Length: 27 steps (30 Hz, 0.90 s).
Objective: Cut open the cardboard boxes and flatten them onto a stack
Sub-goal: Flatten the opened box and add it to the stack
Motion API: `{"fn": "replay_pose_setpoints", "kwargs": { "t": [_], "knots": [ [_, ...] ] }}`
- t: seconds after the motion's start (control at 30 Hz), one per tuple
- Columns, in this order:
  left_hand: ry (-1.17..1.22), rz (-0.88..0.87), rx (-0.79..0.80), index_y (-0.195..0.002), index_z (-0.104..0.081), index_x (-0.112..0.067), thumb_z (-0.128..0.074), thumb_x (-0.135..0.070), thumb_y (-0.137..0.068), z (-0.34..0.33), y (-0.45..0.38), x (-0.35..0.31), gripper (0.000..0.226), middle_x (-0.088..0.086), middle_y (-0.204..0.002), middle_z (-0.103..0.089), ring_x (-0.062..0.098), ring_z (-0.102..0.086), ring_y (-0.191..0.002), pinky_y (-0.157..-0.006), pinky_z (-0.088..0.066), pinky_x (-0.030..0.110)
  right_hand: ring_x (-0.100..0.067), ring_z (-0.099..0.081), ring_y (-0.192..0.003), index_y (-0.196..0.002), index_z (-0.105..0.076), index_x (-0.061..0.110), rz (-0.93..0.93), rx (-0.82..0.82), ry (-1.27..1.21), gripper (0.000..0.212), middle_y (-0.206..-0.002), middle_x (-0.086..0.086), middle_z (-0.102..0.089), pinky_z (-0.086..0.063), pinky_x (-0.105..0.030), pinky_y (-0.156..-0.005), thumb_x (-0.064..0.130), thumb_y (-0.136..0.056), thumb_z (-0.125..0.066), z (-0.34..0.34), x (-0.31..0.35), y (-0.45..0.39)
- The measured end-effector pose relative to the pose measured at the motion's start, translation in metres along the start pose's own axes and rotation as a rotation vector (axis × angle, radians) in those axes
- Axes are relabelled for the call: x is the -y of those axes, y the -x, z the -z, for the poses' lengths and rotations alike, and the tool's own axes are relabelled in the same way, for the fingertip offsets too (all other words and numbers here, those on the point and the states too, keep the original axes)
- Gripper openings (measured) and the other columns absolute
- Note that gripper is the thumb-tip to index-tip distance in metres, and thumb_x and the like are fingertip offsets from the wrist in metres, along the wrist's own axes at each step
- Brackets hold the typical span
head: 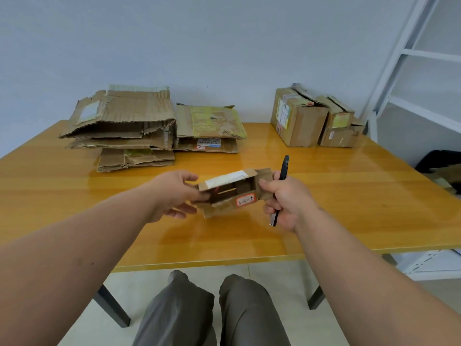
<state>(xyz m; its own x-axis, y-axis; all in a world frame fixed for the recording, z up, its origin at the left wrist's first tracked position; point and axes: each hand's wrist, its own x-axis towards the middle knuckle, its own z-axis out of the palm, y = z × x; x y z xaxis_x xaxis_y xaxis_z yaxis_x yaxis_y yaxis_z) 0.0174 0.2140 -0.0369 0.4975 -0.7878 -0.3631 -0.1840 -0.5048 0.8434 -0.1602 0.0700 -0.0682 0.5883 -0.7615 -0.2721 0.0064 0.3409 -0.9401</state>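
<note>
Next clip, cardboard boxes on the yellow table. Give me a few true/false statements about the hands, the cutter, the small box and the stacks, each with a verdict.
1. Both hands hold the small box above the table. True.
2. The cutter lies on the table. False: the right hand grips it along with the box's end.
3. Flattened cardboard is piled at the far left. True.
4. The small box is already flat. False: it is open but keeps its shape, its inside visible.
5. The left hand is empty. False: it holds the box's left end.
6. Uncut boxes stand at the far right. True.
</note>
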Motion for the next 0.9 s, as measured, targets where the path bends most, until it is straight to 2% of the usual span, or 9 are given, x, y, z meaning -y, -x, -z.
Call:
{"fn": "replay_pose_setpoints", "kwargs": {
  "t": [0.1, 0.2, 0.27, 0.37, 0.53, 0.67, 0.73, 0.8, 0.9],
  "knots": [
    [0.061, 0.048, 0.074, -0.144, -0.041, -0.024, -0.069, 0.008, -0.082, -0.008, 0.001, 0.004, 0.076, 0.010, -0.113, -0.058, 0.027, -0.068, -0.076, -0.059, -0.056, 0.031, -0.007, -0.025, -0.034, -0.085, -0.053, 0.016, 0.027, 0.009, 0.027, 0.019, -0.061, -0.001, -0.053, -0.025, -0.023, -0.040, 0.003, -0.097, -0.052, -0.002, -0.003, 0.002],
    [0.102, 0.013, 0.147, -0.147, -0.038, -0.026, -0.066, 0.016, -0.079, -0.004, 0.002, 0.006, 0.085, 0.013, -0.122, -0.054, 0.029, -0.068, -0.083, -0.059, -0.056, 0.027, -0.007, -0.028, -0.034, -0.089, -0.055, 0.017, 0.041, -0.008, 0.130, 0.010, -0.065, -0.003, -0.053, -0.026, -0.023, -0.040, 0.011, -0.096, -0.058, 0.004, -0.004, -0.001],
    [0.100, -0.021, 0.146, -0.145, -0.041, -0.026, -0.067, 0.017, -0.078, -0.001, 0.001, 0.009, 0.084, 0.011, -0.124, -0.056, 0.028, -0.068, -0.094, -0.067, -0.058, 0.028, -0.008, -0.029, -0.035, -0.093, -0.055, 0.017, 0.046, -0.019, 0.258, 0.010, -0.076, -0.009, -0.053, -0.028, -0.024, -0.042, 0.024, -0.095, -0.063, 0.008, -0.006, -0.003],
    [0.120, -0.074, 0.083, -0.140, -0.048, -0.023, -0.069, 0.016, -0.076, 0.002, 0.000, 0.010, 0.079, 0.007, -0.125, -0.059, 0.023, -0.065, -0.104, -0.071, -0.058, 0.026, -0.009, -0.029, -0.035, -0.107, -0.057, 0.014, 0.043, -0.015, 0.276, 0.022, -0.093, -0.013, -0.055, -0.029, -0.025, -0.044, 0.034, -0.097, -0.059, 0.006, -0.009, -0.004],
    [0.181, -0.133, 0.144, -0.130, -0.055, -0.020, -0.069, 0.017, -0.075, 0.000, 0.003, 0.006, 0.068, 0.002, -0.117, -0.069, 0.013, -0.067, -0.101, -0.067, -0.055, 0.018, -0.010, -0.023, -0.036, -0.092, -0.053, 0.018, 0.025, -0.074, 0.103, 0.015, -0.094, -0.011, -0.048, -0.023, -0.025, -0.044, 0.030, -0.100, -0.055, 0.007, -0.006, -0.004],
    [-0.047, -0.261, 0.064, -0.122, -0.059, -0.032, -0.073, 0.010, -0.076, -0.004, 0.001, 0.002, 0.063, -0.010, -0.119, -0.068, 0.009, -0.067, -0.102, -0.093, -0.053, 0.035, -0.010, -0.023, -0.035, -0.100, -0.057, 0.019, -0.029, -0.091, 0.052, 0.010, -0.098, -0.008, -0.068, -0.026, -0.023, -0.042, 0.028, -0.099, -0.053, 0.007, -0.002, -0.003],
    [-0.284, -0.377, -0.062, -0.126, -0.055, -0.041, -0.076, -0.005, -0.081, -0.005, 0.000, -0.004, 0.062, -0.017, -0.115, -0.066, 0.004, -0.067, -0.095, -0.086, -0.057, 0.033, -0.010, -0.023, -0.036, -0.108, -0.059, 0.019, -0.047, -0.046, 0.064, 0.014, -0.107, -0.007, -0.074, -0.027, -0.022, -0.041, 0.027, -0.099, -0.052, 0.007, 0.000, -0.002],
    [-0.542, -0.439, -0.208, -0.143, -0.041, -0.042, -0.071, -0.017, -0.087, -0.003, -0.001, -0.010, 0.068, -0.016, -0.113, -0.066, 0.004, -0.064, -0.092, -0.072, -0.057, 0.027, -0.009, -0.023, -0.037, -0.116, -0.061, 0.022, -0.067, 0.009, 0.096, 0.022, -0.107, -0.006, -0.074, -0.028, -0.021, -0.041, 0.033, -0.098, -0.055, 0.010, 0.002, 0.000],
    [-0.695, -0.486, -0.335, -0.150, -0.023, -0.046, -0.061, -0.019, -0.094, 0.003, -0.001, -0.012, 0.072, -0.012, -0.107, -0.067, 0.004, -0.062, -0.080, -0.062, -0.055, 0.029, -0.007, -0.026, -0.039, -0.110, -0.060, 0.020, -0.105, 0.031, 0.184, 0.022, -0.095, -0.006, -0.063, -0.027, -0.020, -0.041, 0.037, -0.095, -0.060, 0.019, 0.006, 0.004]
  ]
}}
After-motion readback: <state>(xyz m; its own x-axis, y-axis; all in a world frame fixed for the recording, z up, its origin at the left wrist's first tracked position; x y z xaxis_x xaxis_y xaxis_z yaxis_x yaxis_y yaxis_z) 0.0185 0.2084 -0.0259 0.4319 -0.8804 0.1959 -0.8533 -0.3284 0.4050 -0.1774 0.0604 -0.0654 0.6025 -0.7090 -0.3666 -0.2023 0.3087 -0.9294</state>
